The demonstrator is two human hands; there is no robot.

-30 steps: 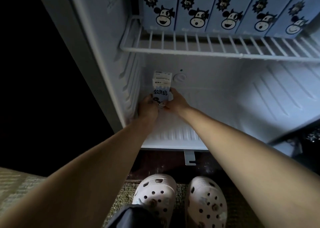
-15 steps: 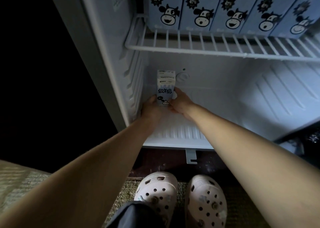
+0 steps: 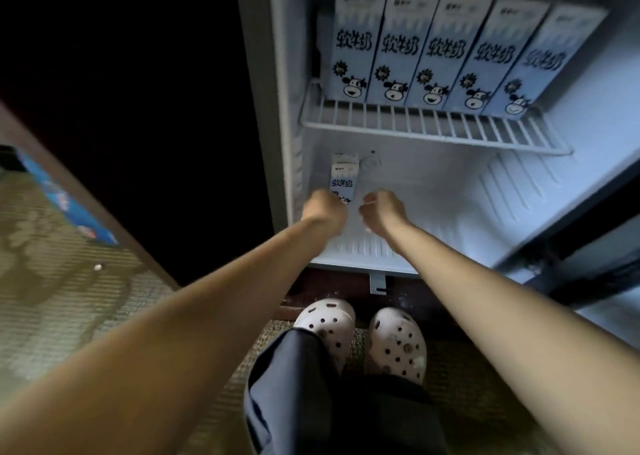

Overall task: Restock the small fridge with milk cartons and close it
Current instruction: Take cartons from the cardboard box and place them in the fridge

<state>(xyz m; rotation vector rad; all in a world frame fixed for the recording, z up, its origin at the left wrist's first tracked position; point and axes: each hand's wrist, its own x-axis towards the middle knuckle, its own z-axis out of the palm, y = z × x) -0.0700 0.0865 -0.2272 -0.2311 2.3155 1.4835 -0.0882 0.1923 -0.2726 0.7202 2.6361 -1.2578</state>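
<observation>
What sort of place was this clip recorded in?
Probably a carpeted indoor room, perhaps a hotel or bedroom, though the dark hides much. Clues: a small white fridge set low in dark wooden cabinetry, woven beige-green carpet, and pale perforated clogs worn indoors.

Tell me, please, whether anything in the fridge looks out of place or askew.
Nothing stands out. Five cartons stand in a neat row on the wire shelf; one carton stands upright at the bottom, back left.

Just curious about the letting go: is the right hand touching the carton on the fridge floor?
Apart. The head view shows bare white fridge floor between the right hand and the carton.
</observation>
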